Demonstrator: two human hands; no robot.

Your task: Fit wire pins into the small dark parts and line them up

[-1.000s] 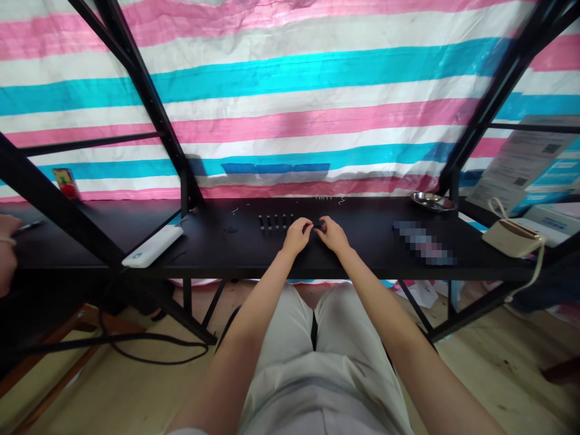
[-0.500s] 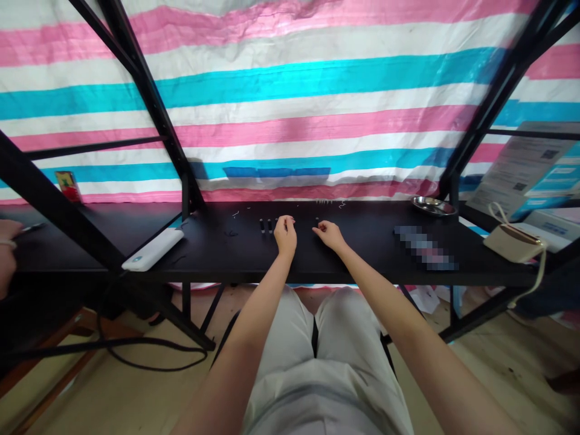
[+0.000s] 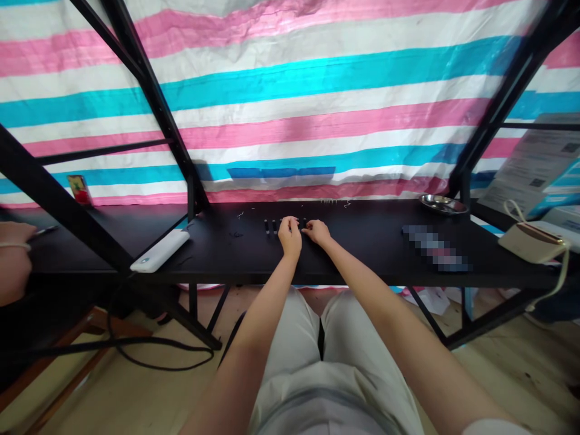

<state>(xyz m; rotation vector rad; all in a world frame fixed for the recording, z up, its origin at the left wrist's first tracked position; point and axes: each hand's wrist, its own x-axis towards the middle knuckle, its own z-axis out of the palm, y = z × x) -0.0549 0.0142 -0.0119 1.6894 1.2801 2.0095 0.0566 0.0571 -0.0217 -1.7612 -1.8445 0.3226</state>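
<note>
here, the dark stick (image 3: 305, 223) points away between my curled left hand (image 3: 291, 235) and nearer, curled right hand (image 3: 318, 232) (grips unclear).

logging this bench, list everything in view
sticks: at least three, black, near hands
scraps: several, white, table back
tabletops: two, black, centre, left
flat case: one, white, left
box: one, red, back left
dish: one, silver, back right
pixelated item: one, mixed, right
pouch: one, beige, far right
striped sheet: one, multicoloured, behind
frame bars: several, black, sides
cable: one, black, lower left
other person's hand: one, far left
trousers: one, pale, below
left hand: one, centre
right hand: one, centre
</note>
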